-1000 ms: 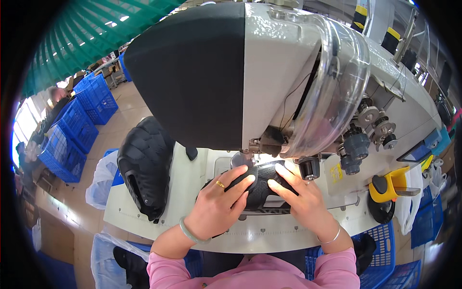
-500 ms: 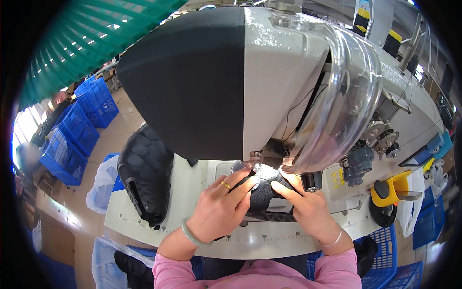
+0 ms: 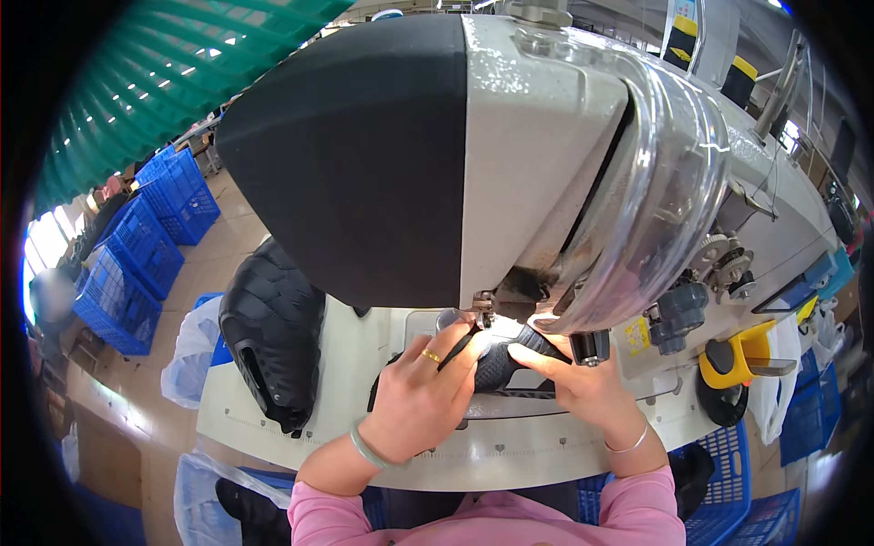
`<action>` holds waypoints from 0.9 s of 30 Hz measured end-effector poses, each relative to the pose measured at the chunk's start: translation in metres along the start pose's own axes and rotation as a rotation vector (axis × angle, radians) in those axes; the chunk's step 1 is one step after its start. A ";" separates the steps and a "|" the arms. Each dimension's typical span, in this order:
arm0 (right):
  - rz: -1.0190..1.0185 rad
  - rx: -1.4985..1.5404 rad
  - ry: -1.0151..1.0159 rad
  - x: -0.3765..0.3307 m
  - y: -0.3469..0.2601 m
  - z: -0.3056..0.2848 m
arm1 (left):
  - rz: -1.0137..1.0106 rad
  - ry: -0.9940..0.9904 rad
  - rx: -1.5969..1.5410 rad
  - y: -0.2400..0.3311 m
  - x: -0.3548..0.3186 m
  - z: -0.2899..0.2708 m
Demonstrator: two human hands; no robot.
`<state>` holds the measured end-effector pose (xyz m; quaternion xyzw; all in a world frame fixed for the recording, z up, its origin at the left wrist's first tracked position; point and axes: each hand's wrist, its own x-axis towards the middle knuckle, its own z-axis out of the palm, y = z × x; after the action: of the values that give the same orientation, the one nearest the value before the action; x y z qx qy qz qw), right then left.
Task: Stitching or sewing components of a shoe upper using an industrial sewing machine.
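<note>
Black textured material is what's being worked here: in the head view, a black piece (image 3: pixel 496 367) is set on a pale worktable (image 3: pixel 510 460) at lower centre, right under the needle end of a big grey-and-black sewing machine (image 3: pixel 537 182). It's touched from both sides. The left hand (image 3: pixel 421 400), with a gold ring (image 3: pixel 430 355) worn on it, is laid over the piece's left part, fingers a bit apart and tips near the needle area. The right hand (image 3: pixel 592 391) is placed on the right side, one finger stretched across the piece, the others partly hidden by the machine. Whether anything's pinched under either hand can't be told, tbh. Left of centre, a bigger quilted-looking black piece (image 3: pixel 273 337) is laid on the table. Blue crates (image 3: pixel 123 300) are lined up at far left, and a yellow dispenser-like thing (image 3: pixel 742 355) is parked at right.
</note>
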<state>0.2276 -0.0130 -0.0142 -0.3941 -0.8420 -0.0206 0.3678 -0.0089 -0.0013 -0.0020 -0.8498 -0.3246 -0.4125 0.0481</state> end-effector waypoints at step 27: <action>-0.123 -0.192 0.155 0.006 0.011 0.013 | -0.035 -0.046 -0.040 -0.005 0.005 -0.008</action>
<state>0.2246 0.0028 -0.0226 -0.3722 -0.8279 -0.1543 0.3903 -0.0149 0.0026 0.0064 -0.8540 -0.3319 -0.4003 0.0164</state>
